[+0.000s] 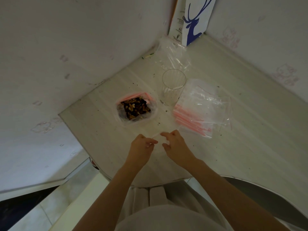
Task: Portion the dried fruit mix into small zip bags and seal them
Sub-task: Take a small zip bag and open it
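Light-coloured clothing [166,219] fills the bottom edge, and two bare forearms reach forward from it over the near rim of a white table [241,147].

Left hand [143,145]: fingers curled in, thumb and fingertips meeting in a pinch on the near edge of a small zip bag [159,136]. Right hand [175,145]: forefinger and thumb bent toward each other, holding the same edge from the other side, with the remaining fingers folded. This bag is clear and so faint against the tabletop that only a thin pink strip between the two hands marks it; whether its mouth is open or pressed closed cannot be told.

Just beyond the hands and slightly left sits the dried fruit mix [135,108], a dark and tan heap inside a large pink-striped zip bag [133,97] whose top is rolled down and open. To the right of it, close by, a clear drinking glass [173,87] stands upright. Beside the glass on the right lies a fanned stack of small zip bags [198,112], their pink closure strips pointing toward the person.

Farther back, a crumpled clear plastic bag [173,54] lies near the corner, a small stick-like object [148,55] to its left. Behind both, a white carton with a blue deer [191,20] leans against the wall.
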